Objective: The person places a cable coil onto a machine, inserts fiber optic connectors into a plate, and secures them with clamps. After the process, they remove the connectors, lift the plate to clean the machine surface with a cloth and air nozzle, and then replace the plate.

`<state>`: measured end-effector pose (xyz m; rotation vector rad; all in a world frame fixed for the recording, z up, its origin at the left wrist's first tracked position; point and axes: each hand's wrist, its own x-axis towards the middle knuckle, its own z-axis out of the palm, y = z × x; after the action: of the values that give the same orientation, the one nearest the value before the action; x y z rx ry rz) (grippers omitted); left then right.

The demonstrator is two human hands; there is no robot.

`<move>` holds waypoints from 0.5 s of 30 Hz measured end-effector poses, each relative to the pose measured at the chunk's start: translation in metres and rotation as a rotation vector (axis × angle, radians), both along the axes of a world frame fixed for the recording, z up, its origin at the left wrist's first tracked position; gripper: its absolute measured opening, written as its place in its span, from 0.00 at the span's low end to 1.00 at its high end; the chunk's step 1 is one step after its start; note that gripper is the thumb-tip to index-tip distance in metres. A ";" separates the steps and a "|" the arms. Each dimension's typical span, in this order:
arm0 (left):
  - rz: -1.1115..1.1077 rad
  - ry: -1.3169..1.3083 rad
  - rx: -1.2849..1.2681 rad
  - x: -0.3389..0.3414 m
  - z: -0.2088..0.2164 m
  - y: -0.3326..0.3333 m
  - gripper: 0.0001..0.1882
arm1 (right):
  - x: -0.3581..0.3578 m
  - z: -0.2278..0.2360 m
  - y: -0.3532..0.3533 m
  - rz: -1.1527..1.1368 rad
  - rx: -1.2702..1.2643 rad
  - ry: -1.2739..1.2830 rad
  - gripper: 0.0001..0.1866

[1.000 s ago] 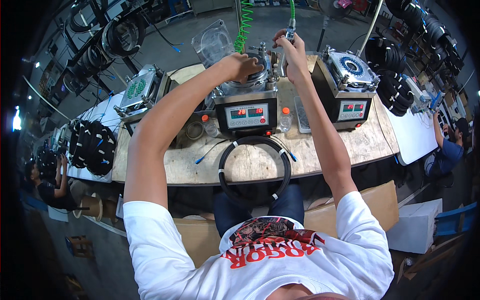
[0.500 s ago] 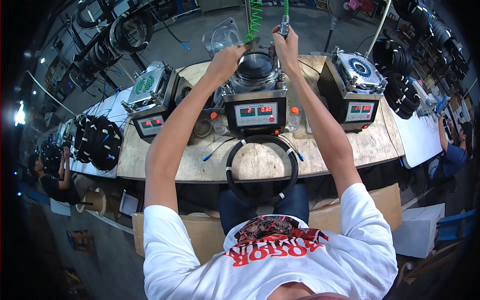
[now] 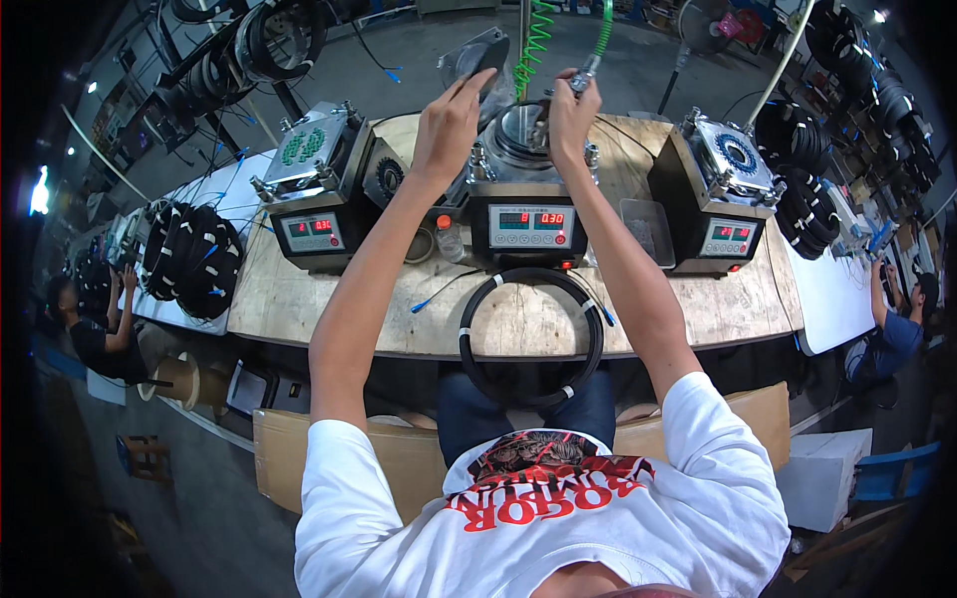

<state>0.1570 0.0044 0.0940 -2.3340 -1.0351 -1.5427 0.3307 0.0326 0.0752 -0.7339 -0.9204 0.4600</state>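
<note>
The middle polishing machine is a dark box with a front panel of red and green number displays and a round metal fixture on top, ringed by corner posts; it stands at the middle of the wooden workbench, between two like machines. Half a second ago the left hand gripped the rim of that round fixture; now it has risen above and behind it and holds up a clear, dark-edged plate, tilted on edge. The view has also shifted, so the bench sits lower and further right in frame. The left hand has its fingers closed along the plate's lower edge, thumb side toward the machine. The right hand is curled around the metal nozzle of an air tool on a green coiled hose, its tip pointed down toward the fixture's right side. The fixture lies just below and between both hands, nearer the right. A black coil of cable with white bands lies on the bench edge in front of the machine, well apart from both hands.
</note>
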 end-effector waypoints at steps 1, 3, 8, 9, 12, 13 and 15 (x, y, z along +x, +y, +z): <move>-0.005 0.009 0.000 0.001 -0.002 0.000 0.22 | 0.004 -0.004 0.007 0.001 0.001 -0.003 0.03; -0.015 0.018 -0.013 0.005 -0.001 0.001 0.22 | 0.026 -0.011 0.024 -0.278 0.070 -0.019 0.04; -0.073 0.014 -0.027 -0.008 -0.009 0.003 0.19 | 0.021 0.002 -0.006 0.098 -0.127 -0.053 0.03; -0.075 0.010 -0.031 -0.008 -0.010 0.002 0.19 | 0.024 0.001 -0.004 0.095 -0.132 -0.057 0.03; -0.054 0.045 -0.075 -0.001 -0.010 0.004 0.20 | 0.048 0.007 0.001 -0.061 -0.046 -0.031 0.05; -0.057 0.046 -0.073 0.002 -0.009 0.004 0.20 | 0.056 0.008 0.003 -0.064 -0.045 -0.031 0.05; -0.043 0.155 -0.106 0.011 -0.007 0.003 0.23 | 0.083 0.013 0.008 0.088 -0.063 0.119 0.06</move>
<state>0.1685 0.0072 0.0870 -2.5157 -1.0602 -1.3263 0.4137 0.0407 0.0878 -0.7178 -0.8322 0.6067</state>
